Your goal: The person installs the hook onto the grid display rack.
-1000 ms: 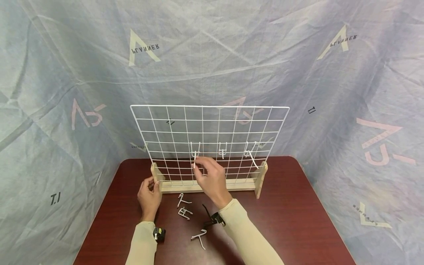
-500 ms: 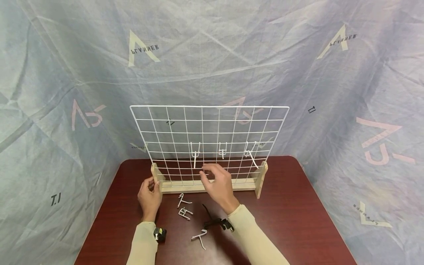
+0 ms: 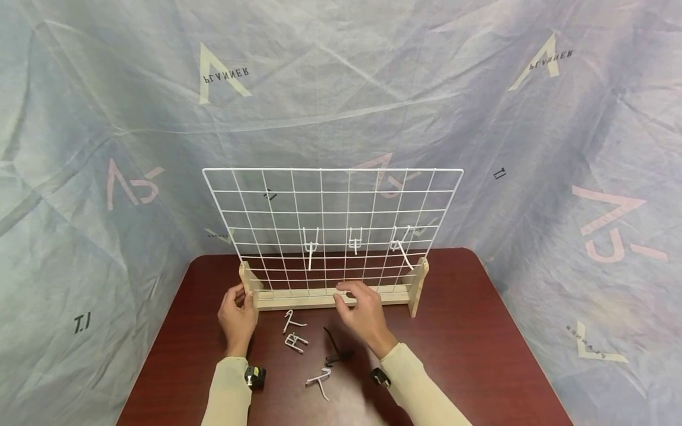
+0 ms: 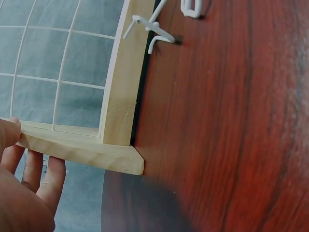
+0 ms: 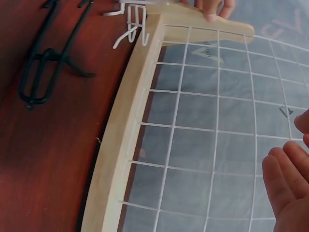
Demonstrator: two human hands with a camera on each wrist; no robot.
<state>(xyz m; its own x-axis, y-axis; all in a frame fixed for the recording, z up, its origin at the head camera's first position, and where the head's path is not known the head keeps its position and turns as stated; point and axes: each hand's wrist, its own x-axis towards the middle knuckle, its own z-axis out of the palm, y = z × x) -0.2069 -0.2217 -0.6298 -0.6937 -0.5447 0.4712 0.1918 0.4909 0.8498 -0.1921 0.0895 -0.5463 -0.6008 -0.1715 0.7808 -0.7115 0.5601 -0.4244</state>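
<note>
While left hand (image 3: 238, 318) pinches wire rack (image 3: 348, 212) by upright (image 3: 250, 280), right hand (image 3: 366, 315) hovers before it, relaxed.

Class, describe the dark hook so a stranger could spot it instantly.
Find the white wire grid standing above the reddish table. On the tabletop before it, near the right hand, lies the dark hook. Its colour sets it apart from the white hooks.

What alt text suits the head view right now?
A person's left grip holds the wooden stand of a white wire grid bearing three hooks; the right grip hovers empty in front. Four loose hooks, one black, lie on the table.
</note>
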